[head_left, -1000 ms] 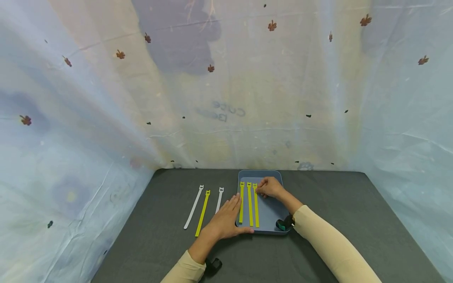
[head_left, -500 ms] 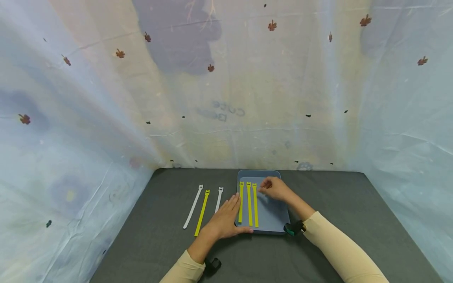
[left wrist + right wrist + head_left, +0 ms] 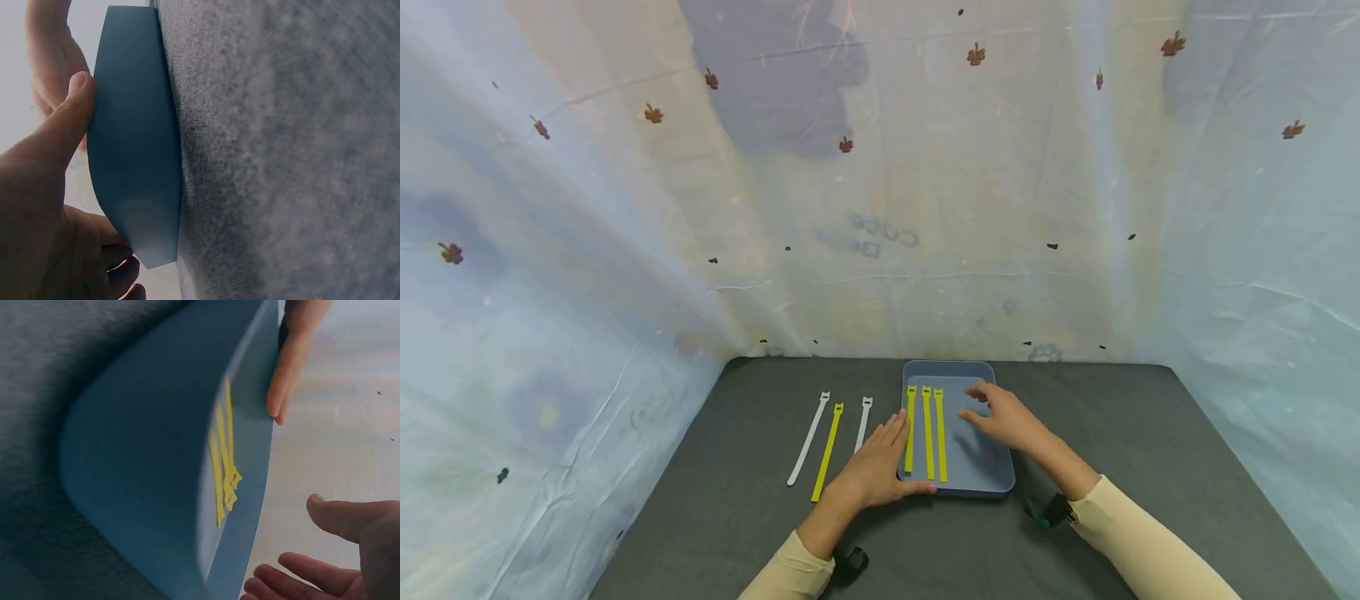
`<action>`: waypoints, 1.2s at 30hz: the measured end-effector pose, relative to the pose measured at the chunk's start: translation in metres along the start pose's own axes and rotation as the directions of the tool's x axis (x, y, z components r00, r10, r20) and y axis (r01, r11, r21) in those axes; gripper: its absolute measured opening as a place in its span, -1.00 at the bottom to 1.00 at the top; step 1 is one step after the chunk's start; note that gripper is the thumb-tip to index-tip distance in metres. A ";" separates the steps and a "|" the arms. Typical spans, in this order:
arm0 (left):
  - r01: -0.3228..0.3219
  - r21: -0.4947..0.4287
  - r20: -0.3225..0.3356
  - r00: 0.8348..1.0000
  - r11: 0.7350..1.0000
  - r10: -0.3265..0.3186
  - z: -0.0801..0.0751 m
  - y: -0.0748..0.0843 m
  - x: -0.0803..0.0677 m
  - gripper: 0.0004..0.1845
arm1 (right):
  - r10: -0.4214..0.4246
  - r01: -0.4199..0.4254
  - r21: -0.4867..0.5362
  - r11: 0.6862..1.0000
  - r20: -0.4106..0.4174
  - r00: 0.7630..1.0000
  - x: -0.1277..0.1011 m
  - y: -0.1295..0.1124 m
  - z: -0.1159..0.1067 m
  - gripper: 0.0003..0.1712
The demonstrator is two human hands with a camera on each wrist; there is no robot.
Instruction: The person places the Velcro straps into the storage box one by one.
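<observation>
So far three yellow flat plastic ties [image 3: 927, 433] lie in the shallow blue-grey plastic tray [image 3: 981, 467] — left hand [image 3: 880, 468] flat against its rim, right hand [image 3: 1009, 419] hovering open — while another yellow tie [image 3: 827, 451] and two white ties [image 3: 808, 437] wait on the dark grey tabletop [image 3: 745, 500].

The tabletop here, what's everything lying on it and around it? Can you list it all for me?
Tray: one, blue-grey, on the dark table, far middle.
Yellow ties in tray: three, yellow, side by side along the tray's left part.
Yellow tie on table: one, yellow, left of the tray, between the two white ones.
White ties: two, white, on the table left of the tray.
Table: one, dark grey cloth surface.
Backdrop sheet: pale, with small leaf prints, on three sides.
Left hand: fingers straight, resting against the tray's left edge.
Right hand: open, over the tray, holding nothing.
Sleeves: two, cream.
</observation>
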State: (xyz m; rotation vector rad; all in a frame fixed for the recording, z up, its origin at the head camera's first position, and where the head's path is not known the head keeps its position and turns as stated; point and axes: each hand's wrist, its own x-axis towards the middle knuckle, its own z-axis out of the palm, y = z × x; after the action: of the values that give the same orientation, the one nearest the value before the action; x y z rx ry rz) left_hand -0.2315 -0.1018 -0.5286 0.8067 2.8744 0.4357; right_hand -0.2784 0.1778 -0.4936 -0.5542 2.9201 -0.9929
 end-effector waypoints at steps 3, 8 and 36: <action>-0.002 0.000 -0.003 1.000 1.000 0.002 0.000 0.000 0.000 0.33 | -0.008 0.008 -0.034 0.999 -0.009 1.000 -0.008 0.000 -0.001 -0.32; 0.000 -0.001 -0.005 1.000 1.000 0.000 0.002 0.000 -0.001 0.32 | -0.018 0.018 -0.079 0.997 0.003 1.000 -0.024 0.004 -0.002 -0.16; 0.007 0.035 -0.010 1.000 0.999 -0.006 0.001 0.004 0.001 0.30 | -0.020 0.026 -0.071 0.997 0.087 0.996 -0.079 0.025 -0.004 0.37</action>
State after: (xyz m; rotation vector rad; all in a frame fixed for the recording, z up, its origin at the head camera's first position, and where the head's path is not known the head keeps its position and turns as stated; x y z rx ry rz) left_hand -0.2303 -0.0977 -0.5286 0.8023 2.9003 0.3912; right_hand -0.2128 0.2251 -0.5135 -0.6183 2.8890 -0.8461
